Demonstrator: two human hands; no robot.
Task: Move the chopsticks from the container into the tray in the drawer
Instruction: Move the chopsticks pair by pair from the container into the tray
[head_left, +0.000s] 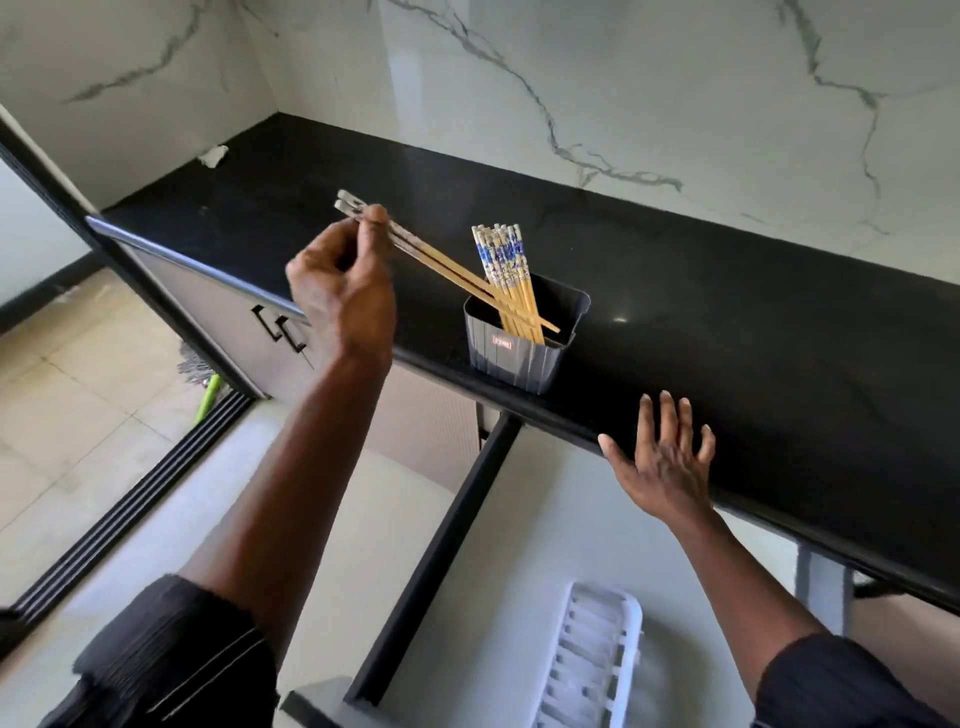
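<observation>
1. At centre frame, a person's left hand (343, 291) pinches a pair of chopsticks (447, 270) near their patterned tops, drawing them at a slant out of the dark container (519, 358); their tips appear to lie just over its rim.
2. The remaining chopsticks (504, 270) stand bunched in the container, which sits at the front edge of the black table (727, 312).
3. The right hand (665, 462), at lower right, is spread open and holds nothing, its fingers over the table's front edge.
4. The white slatted tray (592, 660) lies in the open drawer (467, 519) at the bottom of the frame; no chopsticks show in the visible part.
5. The step appears to be the lift-out; next, the pair must clear the rim, swing down and lie flat along the tray.
6. The left forearm reaches up and forward, wrist bent, thumb and fingertips closed on the pair.
</observation>
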